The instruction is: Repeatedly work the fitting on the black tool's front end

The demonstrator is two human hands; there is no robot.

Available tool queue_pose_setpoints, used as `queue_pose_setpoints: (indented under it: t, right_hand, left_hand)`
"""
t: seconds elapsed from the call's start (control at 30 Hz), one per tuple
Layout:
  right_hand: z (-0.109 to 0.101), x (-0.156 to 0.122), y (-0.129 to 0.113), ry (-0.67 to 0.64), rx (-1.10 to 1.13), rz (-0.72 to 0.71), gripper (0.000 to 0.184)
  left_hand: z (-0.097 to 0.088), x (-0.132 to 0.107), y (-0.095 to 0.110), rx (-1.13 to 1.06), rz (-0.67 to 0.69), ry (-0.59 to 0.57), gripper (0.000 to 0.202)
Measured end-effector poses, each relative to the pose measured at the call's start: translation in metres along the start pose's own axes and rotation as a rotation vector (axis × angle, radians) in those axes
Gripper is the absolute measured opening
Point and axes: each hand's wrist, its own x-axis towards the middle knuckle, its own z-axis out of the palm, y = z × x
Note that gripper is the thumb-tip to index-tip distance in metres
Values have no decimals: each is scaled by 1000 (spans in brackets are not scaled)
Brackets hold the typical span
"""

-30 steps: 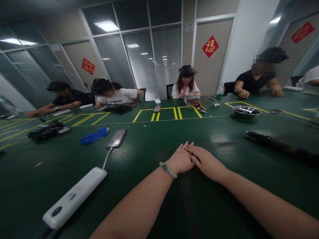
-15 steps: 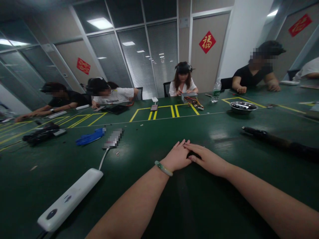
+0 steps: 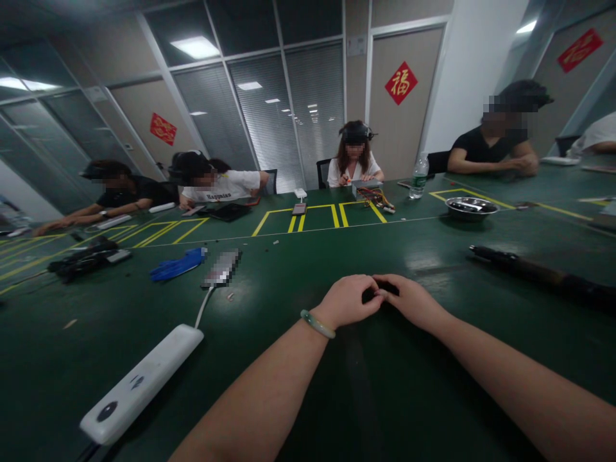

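My left hand (image 3: 347, 299) and my right hand (image 3: 418, 300) meet over the green table, their fingertips touching each other. Both have curled fingers, with the thumbs bent in toward the meeting point, and no object shows in either one. The farther fingertips are partly hidden behind the hands. A pale green bangle (image 3: 317, 325) circles my left wrist. To the right of my hands lies a black tool-like cylinder with a narrow tip (image 3: 534, 269).
At left are a white power strip (image 3: 144, 382), a phone (image 3: 222, 267) on a cable, a blue glove (image 3: 179, 264) and a black bundle (image 3: 89, 258). Across the table (image 3: 298, 372) sit several people, near a metal bowl (image 3: 471, 209) and a water bottle (image 3: 418, 178).
My fingers, laid flat over one another before, have curled so that their tips meet. The person in black at far right has brought both hands together.
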Motion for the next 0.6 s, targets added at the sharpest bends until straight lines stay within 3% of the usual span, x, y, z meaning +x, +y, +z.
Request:
queue_pose_setpoints:
  t: [0.23,0.33,0.43,0.5,0.6]
  right_hand:
    - [-2,1,3,-36,-45,-57,45]
    - [-15,4,4,-71,-127,-98,47]
    - [-49,4,17,19,-268,-24,39]
    - [-81,-1,39,185,-369,135,40]
    - [-133,-22,95,470,-516,467,53]
  left_hand:
    - [-2,2,1,75,28,-109,26]
    - [1,2,1,104,66,-119,29]
    - [3,2,0,120,101,-127,29]
    - [2,1,-1,106,90,-122,29]
    - [0,1,-2,81,32,-121,30]
